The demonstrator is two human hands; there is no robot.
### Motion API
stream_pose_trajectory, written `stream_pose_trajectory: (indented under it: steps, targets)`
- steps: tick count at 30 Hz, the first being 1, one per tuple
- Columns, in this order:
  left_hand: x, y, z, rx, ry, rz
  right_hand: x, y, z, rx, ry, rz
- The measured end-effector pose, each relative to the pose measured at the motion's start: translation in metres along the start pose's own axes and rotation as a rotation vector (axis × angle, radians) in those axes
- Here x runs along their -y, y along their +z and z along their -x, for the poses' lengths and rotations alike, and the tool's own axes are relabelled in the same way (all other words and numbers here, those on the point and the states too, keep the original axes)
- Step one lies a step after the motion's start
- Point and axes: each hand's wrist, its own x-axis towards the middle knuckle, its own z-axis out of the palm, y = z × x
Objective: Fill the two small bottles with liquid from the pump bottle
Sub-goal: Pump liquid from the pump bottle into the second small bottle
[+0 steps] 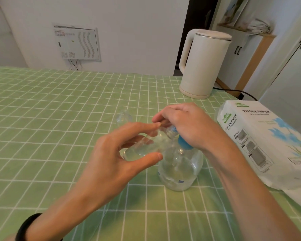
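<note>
filling the first small bottle is the step in hand. the left hand point(115, 153) holds one small bottle point(142, 145) tipped on its side, cradled between thumb and curled fingers with the index finger stretched out, its mouth brought up to the nozzle of the pump bottle point(181, 169). the right hand point(186, 126) is curled over the blue pump head, fingers bent down on it, seemingly ready to press. the pump bottle stands upright on the green checked cloth point(59, 119), near the front. the other bottle point(123, 117) stands alone just beyond the hands, untouched, and looks empty. how full the held one is i cannot tell; clear liquid in clear plastic hides the level.

next, i judge: keep the mouth tight under the nozzle and pump slowly, since a tipped bottle may spill as it fills. then stand it up and swap for the other one. a kettle point(203, 65) and tissue pack point(268, 140) sit to the right
</note>
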Motion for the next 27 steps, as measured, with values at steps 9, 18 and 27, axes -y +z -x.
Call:
stream_pose_trajectory:
  steps: [9, 18, 27]
  targets:
    - [-0.0047, -0.0061, 0.0011, -0.005, 0.023, 0.034, 0.0078, 0.0047, 0.0029, -0.019, -0.091, -0.021]
    - [-0.0018, -0.0024, -0.0018, 0.028, 0.005, -0.018, 0.0015, -0.0040, 0.0016, 0.035, 0.047, -0.027]
    - [-0.0042, -0.0062, -0.0015, 0.019, 0.020, 0.017, 0.0068, -0.0050, 0.0000, 0.035, 0.011, -0.047]
